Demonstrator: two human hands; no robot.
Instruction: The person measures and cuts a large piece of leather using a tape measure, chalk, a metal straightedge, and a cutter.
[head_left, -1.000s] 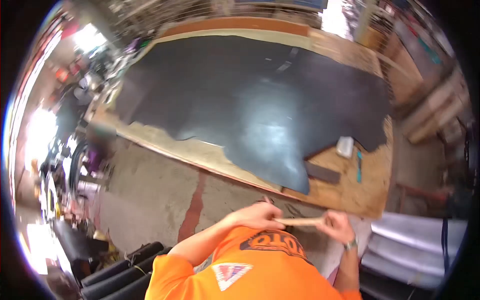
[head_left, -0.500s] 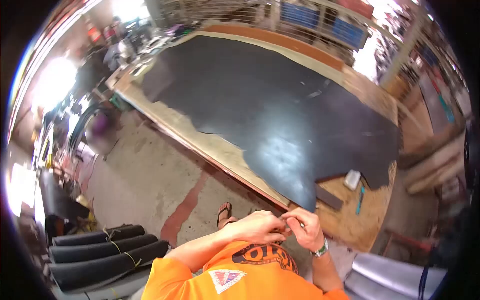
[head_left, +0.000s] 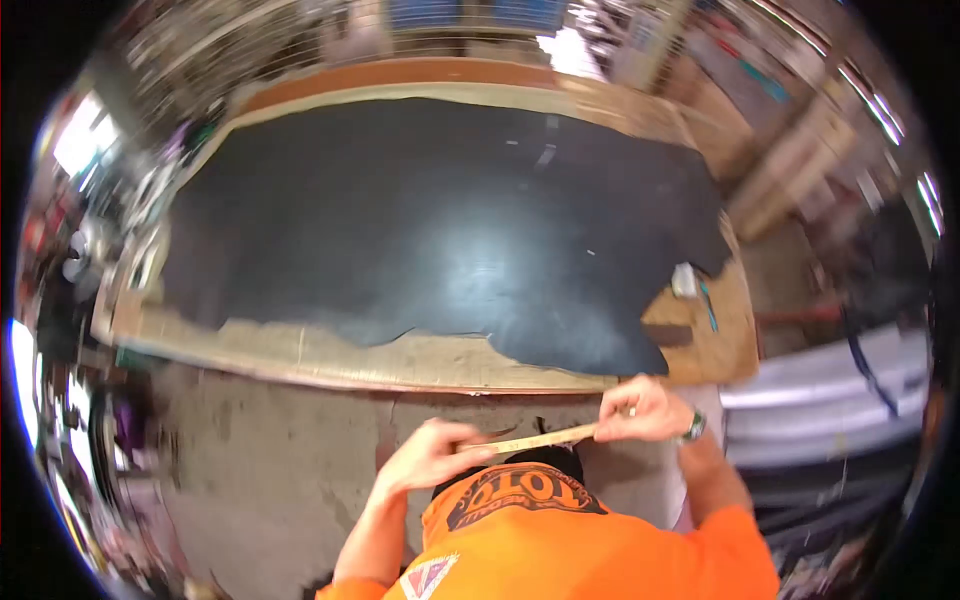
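A yellowish measuring tape [head_left: 540,440] is stretched between my two hands, in front of my orange shirt. My left hand [head_left: 436,456] pinches its left end, slightly blurred. Closed on the right end is my right hand [head_left: 640,410], close to the table's front edge, with a watch on the wrist. Beyond my hands, a large dark hide [head_left: 430,220] lies spread over the wooden table [head_left: 400,370]. A white object [head_left: 684,280] and a teal tool [head_left: 709,306] rest by its right edge, near a small dark strip [head_left: 668,335].
Pale rolled or stacked material [head_left: 830,375] lies to the right of the table. Behind the table stand shelves with blue crates [head_left: 525,14]. Concrete floor [head_left: 270,440] runs along the table's front. Blurred clutter fills the left side.
The view has turned to the right. My hands were close together and are now apart, with the tape showing stretched between them.
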